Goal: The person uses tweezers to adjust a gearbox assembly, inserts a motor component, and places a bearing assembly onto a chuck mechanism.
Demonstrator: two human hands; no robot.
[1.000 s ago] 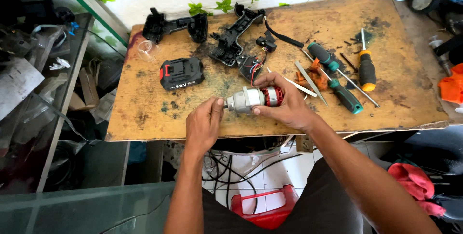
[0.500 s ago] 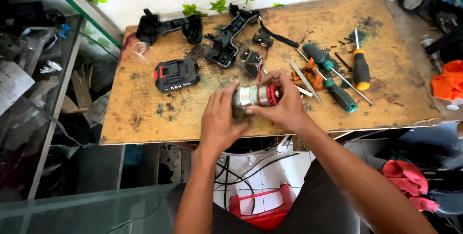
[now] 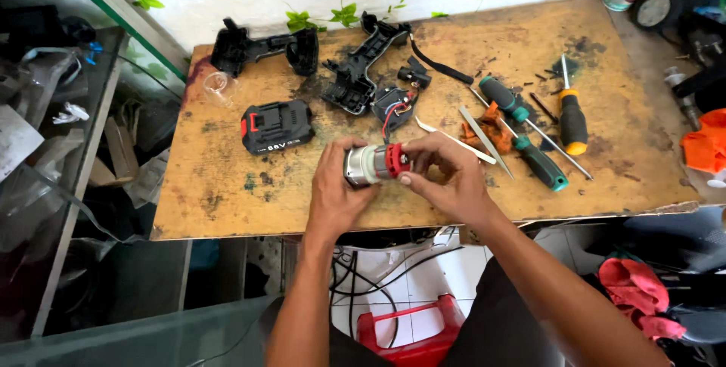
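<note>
Both my hands hold a small silver motor with a red end cap [image 3: 376,164] just above the near edge of the worn wooden table [image 3: 227,193]. My left hand [image 3: 338,189] grips its silver end; my right hand [image 3: 448,174] pinches the red end. Red and black wires run from the motor up to a small black switch part [image 3: 392,104]. A black and red battery pack [image 3: 277,126] lies to the left of my hands.
Two black drill housing halves [image 3: 261,49] [image 3: 361,68] lie at the back of the table. Green-handled screwdrivers [image 3: 538,161], an orange-handled screwdriver [image 3: 572,115] and metal tweezers [image 3: 477,133] lie right. A red stool [image 3: 408,329] stands below. Cluttered shelves fill the left.
My left hand has closed onto the motor's silver end. Both hands keep the motor in about the same place over the near edge.
</note>
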